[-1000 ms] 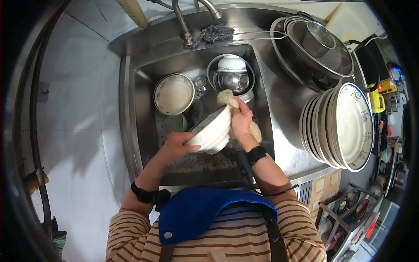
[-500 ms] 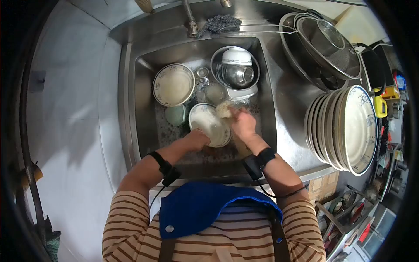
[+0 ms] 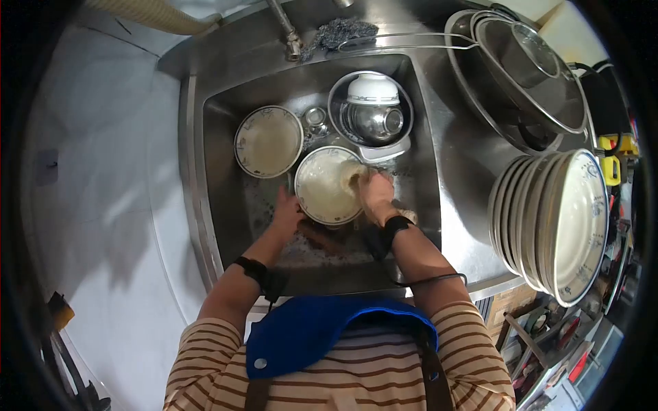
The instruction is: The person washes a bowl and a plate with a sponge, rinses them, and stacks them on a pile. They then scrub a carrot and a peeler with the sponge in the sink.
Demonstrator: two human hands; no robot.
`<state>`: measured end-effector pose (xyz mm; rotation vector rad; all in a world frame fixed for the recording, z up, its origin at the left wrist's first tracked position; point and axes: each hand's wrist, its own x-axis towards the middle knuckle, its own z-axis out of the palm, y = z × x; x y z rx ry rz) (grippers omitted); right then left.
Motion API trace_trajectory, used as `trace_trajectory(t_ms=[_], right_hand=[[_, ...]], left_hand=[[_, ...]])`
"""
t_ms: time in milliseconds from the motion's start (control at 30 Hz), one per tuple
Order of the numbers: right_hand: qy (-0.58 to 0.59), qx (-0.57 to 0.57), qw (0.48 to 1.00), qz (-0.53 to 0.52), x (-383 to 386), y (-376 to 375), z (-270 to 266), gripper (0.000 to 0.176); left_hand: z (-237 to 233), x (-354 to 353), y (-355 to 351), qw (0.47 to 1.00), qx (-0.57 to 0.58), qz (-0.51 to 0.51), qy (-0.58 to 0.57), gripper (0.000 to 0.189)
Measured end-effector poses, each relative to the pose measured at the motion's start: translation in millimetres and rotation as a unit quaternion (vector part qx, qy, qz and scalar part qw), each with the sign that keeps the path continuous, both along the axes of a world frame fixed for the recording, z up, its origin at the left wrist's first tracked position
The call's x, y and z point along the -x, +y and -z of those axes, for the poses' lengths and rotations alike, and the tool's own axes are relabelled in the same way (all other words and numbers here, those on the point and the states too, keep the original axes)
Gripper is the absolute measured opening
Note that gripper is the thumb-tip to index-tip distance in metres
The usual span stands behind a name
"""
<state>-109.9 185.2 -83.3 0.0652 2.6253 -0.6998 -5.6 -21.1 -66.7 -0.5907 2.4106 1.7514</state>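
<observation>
A cream bowl with a patterned rim [image 3: 327, 188] is in the lower middle of the sink. My left hand [image 3: 286, 211] is at its left edge, the thumb and fingers apart at the rim. My right hand [image 3: 377, 193] is closed on a pale scrubber [image 3: 353, 177], which lies against the bowl's inner right side. Another patterned bowl [image 3: 269, 142] holds cloudy liquid at the upper left of the sink. A steel bowl [image 3: 336, 103] at the upper right of the sink contains a white bowl [image 3: 373, 89] and a smaller metal bowl [image 3: 378, 122].
The steel sink [image 3: 428, 205] surrounds the dishes. On the right counter stands a leaning stack of plates [image 3: 579, 226], with large strainers and pans [image 3: 507, 89] behind. A faucet [image 3: 293, 44] and a dark mesh scourer [image 3: 346, 33] are at the back. A small glass [image 3: 314, 116] stands between the bowls.
The lower bowl now sits flatter and shows more of its inside. My left hand has moved left from its front rim to its left edge. The scrubber has moved inside the bowl. The view has shifted slightly.
</observation>
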Motion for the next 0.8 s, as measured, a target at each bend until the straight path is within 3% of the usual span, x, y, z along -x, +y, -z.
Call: trace_trajectory(t_ms=[33, 67, 133, 167, 233, 300, 367, 433, 467, 500, 533, 600, 667, 700, 733, 767, 800], right_hand=[[0.004, 0.0, 1.0, 0.014, 2.5, -6.6, 3.9, 0.042], [0.002, 0.004, 1.0, 0.013, 9.2, -18.2, 8.5, 0.042], [-0.087, -0.003, 0.993, 0.073, 20.3, -44.6, 17.7, 0.038], [-0.092, -0.002, 0.993, 0.071, 21.0, -56.1, 18.9, 0.038], [-0.089, 0.192, 0.977, 0.018, 19.5, -85.4, 19.1, 0.035], [-0.015, 0.322, 0.947, -0.004, 2.5, -112.6, 17.9, 0.027], [-0.057, 0.361, 0.93, -0.041, -22.1, -117.6, 24.4, 0.028], [-0.092, 0.4, 0.908, -0.081, -38.7, -105.8, 19.9, 0.029], [-0.049, 0.294, 0.922, -0.247, -45.4, -90.7, 4.2, 0.031], [-0.007, 0.176, 0.899, -0.401, -50.5, -75.1, -14.0, 0.032], [-0.006, 0.171, 0.901, -0.399, -52.9, -59.7, -33.6, 0.032], [-0.065, -0.012, 0.895, -0.441, -53.6, -27.7, -66.3, 0.037], [-0.009, -0.191, 0.912, -0.364, -58.2, -1.6, -0.2, 0.04], [-0.005, -0.196, 0.912, -0.36, -45.9, 10.0, -11.5, 0.04], [-0.071, -0.233, 0.897, -0.369, -24.3, 19.1, -34.8, 0.038], [-0.136, -0.267, 0.878, -0.372, -10.4, 24.7, -56.7, 0.036], [-0.13, -0.271, 0.883, -0.362, -9.0, 28.6, -70.6, 0.036]], left_hand=[[-1.5, 1.6, -5.5, 0.946, -0.294, -0.04, -0.131, 0.056], [-1.0, 7.5, -7.8, 0.947, -0.29, -0.041, -0.133, 0.056], [-0.3, 17.1, -3.9, 0.868, -0.408, -0.129, -0.252, 0.068], [-4.4, 19.4, -0.7, 0.867, -0.407, -0.133, -0.256, 0.068], [-15.7, 23.9, 1.4, 0.874, -0.392, -0.115, -0.264, 0.076], [-28.9, 31.7, -0.7, 0.871, -0.418, -0.1, -0.239, 0.079], [-22.8, 38.2, -1.2, 0.863, -0.454, -0.086, -0.205, 0.082], [-2.3, 45.1, -6.8, 0.856, -0.436, -0.169, -0.218, 0.061], [9.5, 45.2, -11.9, 0.856, -0.438, -0.166, -0.217, 0.061], [21.9, 43.6, -16.5, 0.902, -0.319, -0.155, -0.247, 0.052], [27.5, 43.9, -18.1, 0.932, -0.197, -0.141, -0.27, 0.043], [22.9, 50.3, -16.9, 0.938, -0.164, -0.125, -0.28, 0.037], [8.1, 59.3, -15.6, 0.945, -0.131, -0.109, -0.28, 0.033], [-4.6, 61.4, -16.6, 0.959, -0.066, -0.078, -0.265, 0.035], [-13.6, 64.0, -19.7, 0.968, 0.001, -0.047, -0.246, 0.036], [-11.9, 60.2, -26.2, 0.965, 0.136, 0.013, -0.222, 0.043], [-17.7, 54.8, -28.4, 0.968, 0.137, 0.019, -0.212, 0.043]])
